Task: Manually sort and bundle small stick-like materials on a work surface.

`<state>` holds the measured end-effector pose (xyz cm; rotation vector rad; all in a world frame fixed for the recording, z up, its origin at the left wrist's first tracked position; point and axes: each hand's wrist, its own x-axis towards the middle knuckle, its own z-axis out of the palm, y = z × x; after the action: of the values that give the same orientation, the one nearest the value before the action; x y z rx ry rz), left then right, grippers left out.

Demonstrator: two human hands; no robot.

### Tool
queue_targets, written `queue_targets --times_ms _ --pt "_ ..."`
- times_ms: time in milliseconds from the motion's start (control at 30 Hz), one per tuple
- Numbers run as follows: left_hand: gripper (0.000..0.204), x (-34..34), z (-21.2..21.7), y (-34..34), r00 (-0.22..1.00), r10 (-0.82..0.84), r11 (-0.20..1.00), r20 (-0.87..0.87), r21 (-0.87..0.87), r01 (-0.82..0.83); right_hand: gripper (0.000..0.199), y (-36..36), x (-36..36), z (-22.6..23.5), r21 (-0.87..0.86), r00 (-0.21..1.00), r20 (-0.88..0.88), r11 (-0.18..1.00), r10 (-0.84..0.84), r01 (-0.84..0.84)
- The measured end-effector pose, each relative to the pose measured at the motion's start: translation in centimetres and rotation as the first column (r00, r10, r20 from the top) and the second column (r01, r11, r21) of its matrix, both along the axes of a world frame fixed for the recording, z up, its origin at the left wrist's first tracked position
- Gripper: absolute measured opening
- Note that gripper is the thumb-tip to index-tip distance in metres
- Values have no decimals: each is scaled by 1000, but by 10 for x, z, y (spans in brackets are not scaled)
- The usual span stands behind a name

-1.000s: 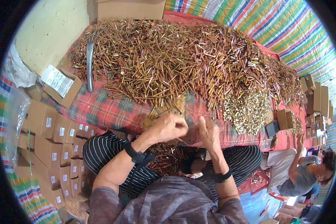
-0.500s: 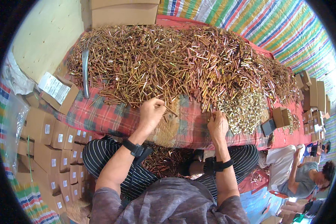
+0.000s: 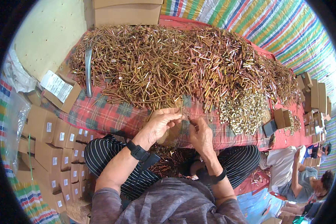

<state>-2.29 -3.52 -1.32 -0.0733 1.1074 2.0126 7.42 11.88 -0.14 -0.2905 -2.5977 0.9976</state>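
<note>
Left grip [image 3: 163,122] pinches, right grip [image 3: 201,135] curled just beside it.

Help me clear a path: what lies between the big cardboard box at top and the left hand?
The head view shows heaped coppery rods between the box and the left hand.

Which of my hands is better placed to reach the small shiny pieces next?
Your right hand, I'd judge: it's closer to the small shiny pieces; your left hand sits farther away.
</note>
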Motion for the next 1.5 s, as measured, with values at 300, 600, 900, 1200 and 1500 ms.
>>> queue_targets --times_ms 300,600,900,1200,1500 --pt "11 6 2 0 981 162 982 -102 110 -151 16 -19 8 14 -61 996 -27 994 86 -87" --pt "14 9 6 -2 940 134 991 -315 31 -131 23 -19 7 7 -183 992 -106 979 72 -91" --pt "13 17 16 1 930 186 982 -318 57 -178 34 -19 -7 12 -850 979 -168 520 -118 -83" --pt "12 21 10 1 941 142 989 -307 10 -146 34 -24 -11 5 -912 960 -210 390 -184 -124" --pt "10 27 10 7 949 128 991 -289 66 -113 24 -26 -6 -6 -921 975 -157 380 -160 -86"
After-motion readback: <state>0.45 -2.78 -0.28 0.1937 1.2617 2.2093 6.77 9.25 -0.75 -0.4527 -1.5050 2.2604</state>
